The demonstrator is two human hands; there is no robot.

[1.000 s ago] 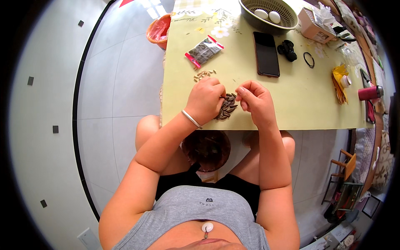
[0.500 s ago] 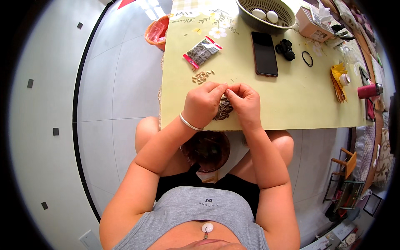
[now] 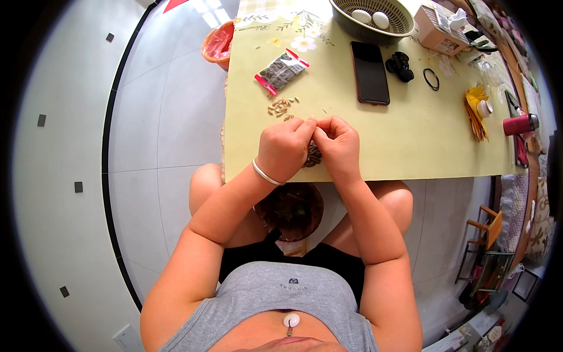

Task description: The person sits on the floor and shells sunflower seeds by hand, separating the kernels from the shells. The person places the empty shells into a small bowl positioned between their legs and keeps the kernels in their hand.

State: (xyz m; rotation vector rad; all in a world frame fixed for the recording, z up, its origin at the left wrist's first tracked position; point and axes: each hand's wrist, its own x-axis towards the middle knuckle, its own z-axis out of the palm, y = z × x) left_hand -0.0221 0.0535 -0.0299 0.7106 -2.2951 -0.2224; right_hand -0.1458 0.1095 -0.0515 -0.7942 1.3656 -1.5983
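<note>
My left hand (image 3: 285,148) and my right hand (image 3: 340,146) meet fingertip to fingertip just above the table, near its front edge. Both are closed in a pinch; whatever is between the fingertips is too small and hidden to make out. Partly covered by the hands, a pile of dark sunflower seeds (image 3: 314,156) lies under and between them. Beyond my left hand is a small heap of pale shelled kernels (image 3: 281,107). Farther back rests a clear packet with pink ends (image 3: 282,71), filled with dark seeds.
On the table (image 3: 410,146) lie a black phone (image 3: 370,73), a small black object (image 3: 400,66), a black band (image 3: 431,79) and a yellow packet (image 3: 477,111). A basket (image 3: 384,36) holds two eggs. Below the edge sits a dark bin (image 3: 291,214); an orange bin (image 3: 218,47) stands left.
Both hands stay pinched together over the seeds, with the right hand shifted slightly left toward the other. The whole view has shifted a little.
</note>
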